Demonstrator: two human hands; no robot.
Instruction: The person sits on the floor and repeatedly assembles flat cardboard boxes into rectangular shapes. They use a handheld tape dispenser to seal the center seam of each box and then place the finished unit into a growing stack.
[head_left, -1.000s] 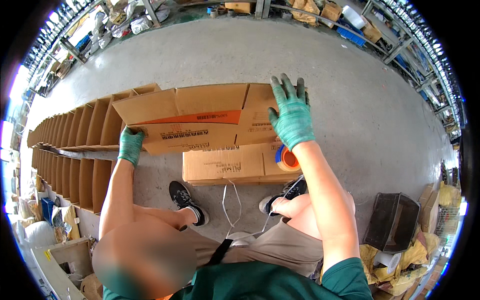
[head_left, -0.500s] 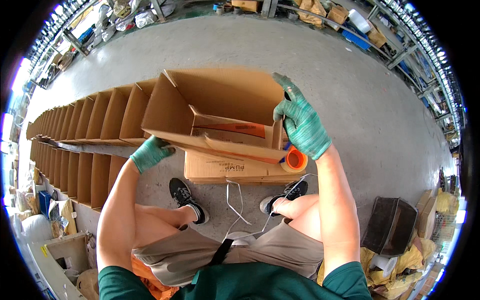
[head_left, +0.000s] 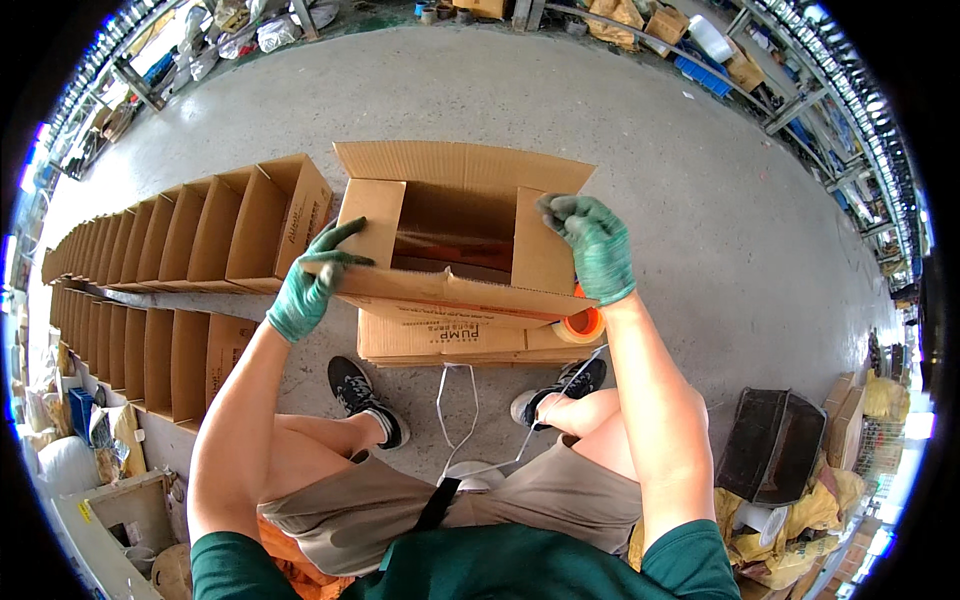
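Observation:
An open cardboard box [head_left: 455,290] stands in front of me on a stack of flat cartons [head_left: 400,335]. Its two short side flaps are folded inward, while the long far flap and the long near flap spread outward. My left hand [head_left: 310,285], in a green glove, has its fingers apart around the left end of the near flap. At the right short flap [head_left: 540,235], my gloved right hand [head_left: 592,250] has its fingers curled over the outer edge. A tape roll with an orange core [head_left: 582,325] lies on the stack, partly hidden by the box.
Two long rows of open boxes [head_left: 205,235] stretch away at the left. White strapping [head_left: 440,410] hangs between my knees. A black bin [head_left: 778,447] stands at the lower right beside yellow sacks [head_left: 815,510]. Shelving [head_left: 800,110] lines the far right.
The box has turned more upright, and its short side flaps now lie folded inward. My left hand has risen from beneath the near flap to its left end. My right-hand fingers have curled.

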